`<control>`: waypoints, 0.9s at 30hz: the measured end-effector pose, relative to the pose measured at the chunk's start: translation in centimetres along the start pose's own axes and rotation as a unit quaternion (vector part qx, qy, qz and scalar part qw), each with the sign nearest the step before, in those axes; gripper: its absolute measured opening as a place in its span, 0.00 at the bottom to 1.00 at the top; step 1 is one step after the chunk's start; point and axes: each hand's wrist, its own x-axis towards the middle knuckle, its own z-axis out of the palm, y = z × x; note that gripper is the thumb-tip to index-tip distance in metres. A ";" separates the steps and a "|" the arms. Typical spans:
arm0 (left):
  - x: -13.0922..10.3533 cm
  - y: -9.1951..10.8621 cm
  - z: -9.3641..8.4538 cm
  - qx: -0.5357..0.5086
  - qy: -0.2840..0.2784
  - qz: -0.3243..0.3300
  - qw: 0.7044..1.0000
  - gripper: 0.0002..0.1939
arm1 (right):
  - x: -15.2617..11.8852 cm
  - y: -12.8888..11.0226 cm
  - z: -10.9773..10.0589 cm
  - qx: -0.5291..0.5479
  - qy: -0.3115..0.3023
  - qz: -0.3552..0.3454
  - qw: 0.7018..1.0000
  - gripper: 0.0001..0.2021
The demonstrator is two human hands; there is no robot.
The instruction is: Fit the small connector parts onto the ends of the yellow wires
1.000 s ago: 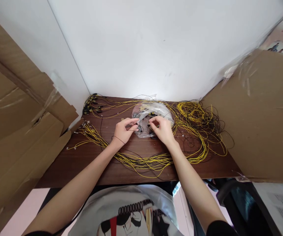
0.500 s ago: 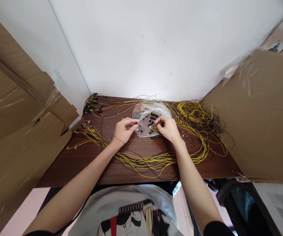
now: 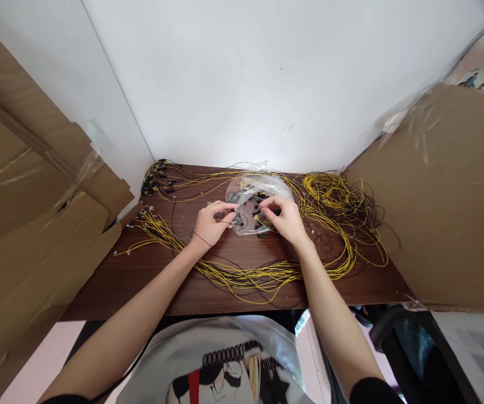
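The person's two arms reach forward over the brown wooden table [image 3: 183,303]. The left hand [image 3: 209,223] pinches one thin black wire [image 3: 202,239] near the table's middle. The right hand [image 3: 284,219] curls, thumb and finger close; whether they grip anything, one can't tell. One crinkly clear bag [image 3: 282,186] lies toward the back edge, with black and yellow bits [image 3: 261,195], too many to count.

Black sleeves [image 3: 372,391] it was for you, 2 of them, stopping short of your bare forearms [image 3: 330,303], and that pale grey top [image 3: 170,349] carried black lettering [image 3: 225,356], 1 red stripe [image 3: 193,386], 1 dark star [image 3: 281,393] and a cartoon-like figure [image 3: 222,387]!
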 end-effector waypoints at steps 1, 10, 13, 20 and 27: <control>0.0 0.0 0.0 0.000 -0.003 0.002 1.000 0.11 | 0.0 -0.3 0.2 0.059 0.008 0.006 0.998 0.04; 0.0 0.5 0.0 0.001 -0.011 0.004 1.000 0.11 | -0.1 -2.0 1.4 0.365 -0.002 0.030 0.931 0.08; 0.0 0.5 0.0 -0.002 -0.012 0.005 1.000 0.12 | -0.2 -1.9 1.6 0.369 -0.001 0.044 0.928 0.11; 0.0 0.1 0.0 -0.022 -0.010 -0.009 1.000 0.13 | -0.3 -2.3 2.6 0.335 0.003 0.059 0.940 0.15; 0.0 0.2 0.0 -0.004 -0.007 0.006 1.000 0.10 | -0.6 -2.6 3.4 0.316 -0.005 0.054 0.947 0.14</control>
